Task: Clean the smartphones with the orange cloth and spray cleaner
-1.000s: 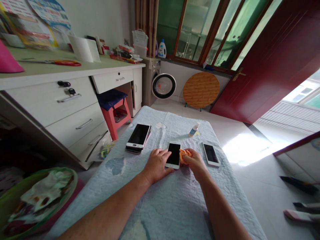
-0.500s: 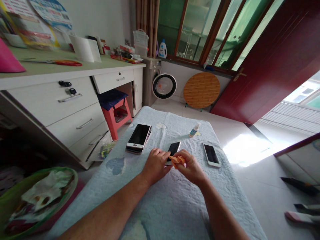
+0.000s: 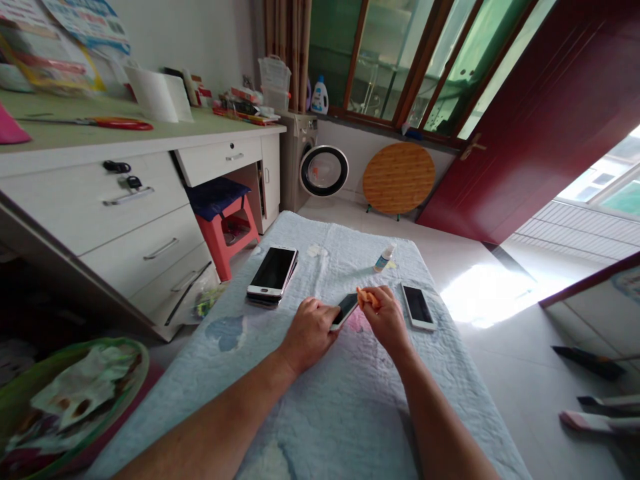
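Note:
My left hand grips the lower left side of a white-edged smartphone with a dark screen, tilted over the cloth-covered table. At the phone's upper right end, my right hand pinches a crumpled orange cloth against or close to its edge. Left of my hands lies a stack of phones, a white one on top. Another white phone lies face up to the right of my right hand. Beyond my hands stands a small spray bottle with a white top.
A pale blue quilted cloth covers the table. A white desk with drawers stands at left, a red stool beside it. A green-rimmed bin is at lower left. Behind are a washing machine and a round wooden tabletop.
My right hand has moved with the orange cloth from the phone's lower part to its upper right end. The phone is now turned and tilted more to the right in my left hand.

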Action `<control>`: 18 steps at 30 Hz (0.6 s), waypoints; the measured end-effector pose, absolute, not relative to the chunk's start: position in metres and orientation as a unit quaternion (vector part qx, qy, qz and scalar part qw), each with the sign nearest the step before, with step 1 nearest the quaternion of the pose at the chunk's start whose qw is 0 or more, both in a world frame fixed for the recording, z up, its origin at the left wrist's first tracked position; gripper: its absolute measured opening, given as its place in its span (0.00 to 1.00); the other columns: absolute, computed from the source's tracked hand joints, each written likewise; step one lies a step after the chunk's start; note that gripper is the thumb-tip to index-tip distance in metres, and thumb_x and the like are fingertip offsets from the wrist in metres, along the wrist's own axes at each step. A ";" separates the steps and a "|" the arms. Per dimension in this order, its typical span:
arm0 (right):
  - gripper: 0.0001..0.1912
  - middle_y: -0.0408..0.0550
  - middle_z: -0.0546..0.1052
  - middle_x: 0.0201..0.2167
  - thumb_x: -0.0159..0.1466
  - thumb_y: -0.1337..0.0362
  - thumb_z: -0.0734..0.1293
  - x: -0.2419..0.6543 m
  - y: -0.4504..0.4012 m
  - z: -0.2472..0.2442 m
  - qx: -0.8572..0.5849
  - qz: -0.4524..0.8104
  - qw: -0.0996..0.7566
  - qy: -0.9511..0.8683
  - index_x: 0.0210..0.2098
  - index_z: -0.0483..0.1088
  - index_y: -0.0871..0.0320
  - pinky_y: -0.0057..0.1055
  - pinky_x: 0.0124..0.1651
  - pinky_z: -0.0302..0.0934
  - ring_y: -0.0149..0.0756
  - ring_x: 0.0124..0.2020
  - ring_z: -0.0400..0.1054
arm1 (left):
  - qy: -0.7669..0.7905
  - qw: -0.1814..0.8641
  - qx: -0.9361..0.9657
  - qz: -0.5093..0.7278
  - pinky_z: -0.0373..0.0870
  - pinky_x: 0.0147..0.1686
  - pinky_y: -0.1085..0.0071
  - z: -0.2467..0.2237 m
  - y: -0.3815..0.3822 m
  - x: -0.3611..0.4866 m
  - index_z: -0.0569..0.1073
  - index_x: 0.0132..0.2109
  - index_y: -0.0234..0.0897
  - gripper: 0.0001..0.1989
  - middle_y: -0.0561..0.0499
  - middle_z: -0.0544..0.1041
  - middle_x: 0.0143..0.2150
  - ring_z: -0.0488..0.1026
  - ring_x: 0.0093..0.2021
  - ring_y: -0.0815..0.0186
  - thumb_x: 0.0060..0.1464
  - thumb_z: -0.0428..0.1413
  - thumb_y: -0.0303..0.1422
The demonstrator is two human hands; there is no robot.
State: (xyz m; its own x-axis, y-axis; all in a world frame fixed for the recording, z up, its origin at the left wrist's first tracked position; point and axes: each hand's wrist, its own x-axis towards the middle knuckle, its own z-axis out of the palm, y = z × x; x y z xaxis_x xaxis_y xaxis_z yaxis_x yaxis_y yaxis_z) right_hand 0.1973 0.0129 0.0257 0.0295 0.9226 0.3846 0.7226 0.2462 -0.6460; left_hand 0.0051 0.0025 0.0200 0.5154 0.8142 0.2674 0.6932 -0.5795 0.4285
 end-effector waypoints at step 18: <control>0.14 0.47 0.67 0.35 0.57 0.72 0.61 0.157 -0.018 0.034 -0.523 0.139 0.357 -0.761 0.40 0.72 0.54 0.28 0.41 0.60 0.34 0.36 0.64 | 0.418 0.197 0.856 0.232 0.65 0.47 0.66 0.011 0.007 0.003 0.72 0.44 0.39 0.11 0.50 0.76 0.42 0.69 0.41 0.62 0.57 0.49 0.23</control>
